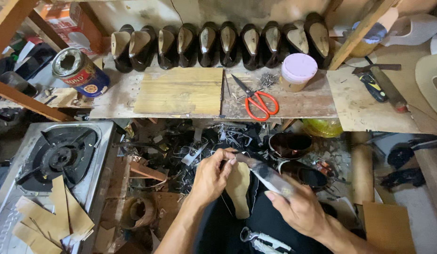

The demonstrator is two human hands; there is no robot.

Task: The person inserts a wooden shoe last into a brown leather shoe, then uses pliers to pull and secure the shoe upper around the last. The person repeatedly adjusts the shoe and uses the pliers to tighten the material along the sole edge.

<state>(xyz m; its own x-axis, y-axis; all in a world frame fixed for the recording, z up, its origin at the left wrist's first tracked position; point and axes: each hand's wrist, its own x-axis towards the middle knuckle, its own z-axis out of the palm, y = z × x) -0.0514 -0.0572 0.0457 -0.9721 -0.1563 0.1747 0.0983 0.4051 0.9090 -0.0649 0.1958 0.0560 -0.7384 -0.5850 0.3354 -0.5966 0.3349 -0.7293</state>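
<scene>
Below the worktop, over the person's dark lap, the fingers of the left hand were pinched on the upper edge of a pale insole lying sole-up on a shoe, while the right hand was clenched around the handle of a knife whose blade reached to that pinched edge. Two dark brown shoes lay just beyond the hands among black offcuts on the floor. On the worktop lay a wooden board, red-handled scissors and a pink-lidded jar, with a row of shoes on lasts behind. A gas burner stood at the left
</scene>
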